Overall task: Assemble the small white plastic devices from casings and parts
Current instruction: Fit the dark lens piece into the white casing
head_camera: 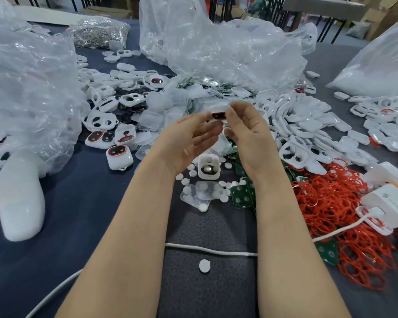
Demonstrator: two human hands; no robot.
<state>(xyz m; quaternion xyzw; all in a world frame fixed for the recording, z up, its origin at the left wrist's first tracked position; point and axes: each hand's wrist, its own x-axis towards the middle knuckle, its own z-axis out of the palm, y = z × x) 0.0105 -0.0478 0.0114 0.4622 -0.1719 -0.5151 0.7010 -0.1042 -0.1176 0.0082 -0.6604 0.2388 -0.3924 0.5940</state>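
Both hands are raised above the table's middle with a small white casing (219,111) between them; its face shows a red ring around a dark window. My right hand (248,134) pinches the casing from the right with thumb and fingers. My left hand (189,141) touches its left edge with the fingertips, palm turned up and fingers fairly straight. Below the hands a white casing with a round metal part (208,167) lies face up among small white discs (202,193). Green circuit boards (241,196) and a heap of red gasket rings (338,203) lie to the right.
Finished-looking devices with red rings (118,154) sit to the left, with loose white frames (294,125) spread behind and to the right. Big clear plastic bags (28,88) stand left, centre back and right. A white cable (211,250) crosses the near table, leading to a white box (386,203).
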